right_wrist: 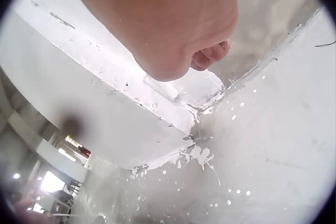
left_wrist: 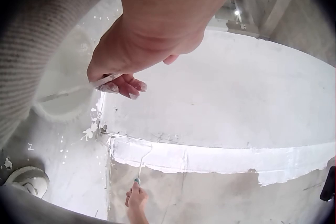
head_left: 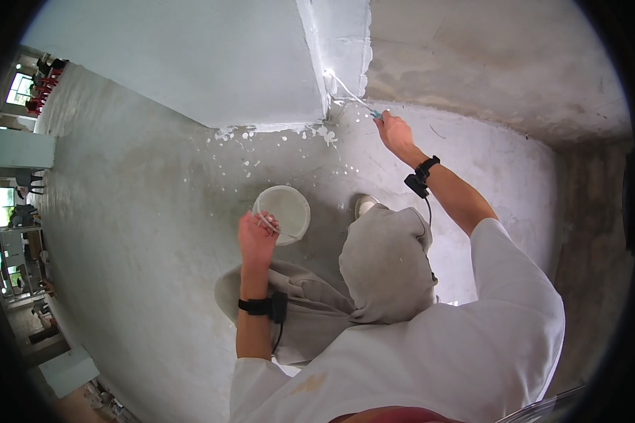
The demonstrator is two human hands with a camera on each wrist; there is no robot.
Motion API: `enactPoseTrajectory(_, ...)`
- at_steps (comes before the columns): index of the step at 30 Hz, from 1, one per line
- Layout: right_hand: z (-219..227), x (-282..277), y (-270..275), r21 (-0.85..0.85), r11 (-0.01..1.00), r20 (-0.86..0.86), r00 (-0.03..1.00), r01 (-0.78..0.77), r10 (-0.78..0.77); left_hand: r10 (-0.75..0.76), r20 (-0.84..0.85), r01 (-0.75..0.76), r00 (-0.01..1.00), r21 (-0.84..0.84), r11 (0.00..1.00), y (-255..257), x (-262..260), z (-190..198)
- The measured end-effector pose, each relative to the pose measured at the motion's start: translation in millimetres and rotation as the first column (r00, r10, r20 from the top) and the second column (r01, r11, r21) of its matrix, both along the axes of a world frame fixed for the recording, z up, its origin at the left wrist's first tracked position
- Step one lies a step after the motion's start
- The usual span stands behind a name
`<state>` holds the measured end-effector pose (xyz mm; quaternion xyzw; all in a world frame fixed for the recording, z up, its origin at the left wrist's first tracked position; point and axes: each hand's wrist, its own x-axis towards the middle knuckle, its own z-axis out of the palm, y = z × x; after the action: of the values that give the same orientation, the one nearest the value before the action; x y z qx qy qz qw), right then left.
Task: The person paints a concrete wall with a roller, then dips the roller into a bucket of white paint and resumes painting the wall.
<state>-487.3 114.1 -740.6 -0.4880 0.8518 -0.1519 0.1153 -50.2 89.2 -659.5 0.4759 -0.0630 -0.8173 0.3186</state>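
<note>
My left hand grips the wire-like handle of a white bucket, which hangs over the floor beside my knees. Paint smears mark the fingertips of that hand. With my right hand, stretched forward, I hold a small paint roller by its teal grip. Its thin white frame reaches to the inner corner where two wall faces meet, low above the floor. In the right wrist view the white roller head lies against the freshly whitened wall strip, partly behind my hand.
White paint drops spot the concrete floor below the wall corner. A grey-white wall stands to the left, a bare brownish wall to the right. My shoe is close to the bucket. Red chairs stand far off left.
</note>
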Motion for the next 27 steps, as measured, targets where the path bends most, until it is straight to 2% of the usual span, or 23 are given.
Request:
enactPoseTrajectory(4, 7, -1, 17, 0.001, 1.0, 0.009, 1.0, -0.012, 0.012, 0.016, -0.009, -0.016, 1.0, -0.007, 1.0, 2, 3, 3)
enactPoseTrajectory(7, 11, -5, 17, -0.068, 0.998, -0.013, 1.0, -0.001, 0.0, 0.008, -0.012, -0.008, 1.0, -0.007, 1.0, 3, 1, 1)
enactPoseTrajectory(10, 20, -10, 15, -0.1, 0.994, -0.034, 0.998, 0.047, -0.051, 0.006, -0.003, -0.006, 1.0, -0.003, 1.0, 3, 1, 2)
enactPoseTrajectory(12, 34, -18, 25, -0.095, 0.989, -0.024, 0.993, 0.11, -0.113, -0.028, 0.117, 0.03, 0.993, -0.015, 0.999, 0, -2, -6)
enactPoseTrajectory(13, 39, -22, 36, -0.081, 0.988, -0.019, 0.991, 0.131, -0.133, -0.025, 0.075, 0.028, 0.997, -0.033, 0.999, -4, -7, -7)
enactPoseTrajectory(14, 39, -27, 49, -0.182, 0.975, -0.01, 0.991, 0.127, -0.131, -0.006, 0.11, 0.004, 0.994, 0.017, 1.0, -6, -6, -7)
enactPoseTrajectory(15, 43, -30, 61, -0.193, 0.97, 0.005, 0.989, 0.145, -0.147, 0.012, 0.148, -0.022, 0.989, 0.065, 0.998, -5, -5, -10)
enactPoseTrajectory(19, 92, -29, 94, -0.258, 0.946, 0.206, 0.968, 0.194, -0.142, 0.033, 0.114, -0.036, 0.993, 0.022, 0.999, -6, -4, -26)
enactPoseTrajectory(20, 100, -28, 98, -0.283, 0.941, 0.182, 0.974, 0.185, -0.136, 0.05, 0.123, -0.053, 0.991, 0.025, 0.998, -8, -5, -32)
enactPoseTrajectory(22, 129, -15, 100, -0.293, 0.896, 0.524, 0.84, 0.332, -0.14, 0.067, 0.098, -0.068, 0.993, 0.006, 0.998, -11, -5, -45)
enactPoseTrajectory(23, 149, -9, 98, -0.319, 0.89, 0.503, 0.854, 0.326, -0.133, 0.073, 0.108, -0.074, 0.991, 0.01, 0.997, -11, -3, -51)
enactPoseTrajectory(24, 182, 6, 98, -0.241, 0.871, 0.735, 0.666, 0.428, -0.123, 0.077, 0.123, -0.079, 0.989, 0.015, 0.997, -13, -3, -57)
enactPoseTrajectory(25, 209, 20, 98, -0.136, 0.857, 0.904, 0.416, 0.497, -0.098, 0.075, 0.101, -0.075, 0.992, 0.002, 0.997, -15, -4, -62)
enactPoseTrajectory(26, 226, 25, 94, -0.146, 0.854, 0.902, 0.423, 0.499, -0.093, 0.078, 0.114, -0.08, 0.99, 0.01, 0.997, -18, -5, -64)
enactPoseTrajectory(27, 242, 32, 91, -0.204, 0.838, 0.935, 0.354, 0.506, 0.015, 0.084, 0.118, -0.087, 0.989, 0.015, 0.996, -18, -4, -69)
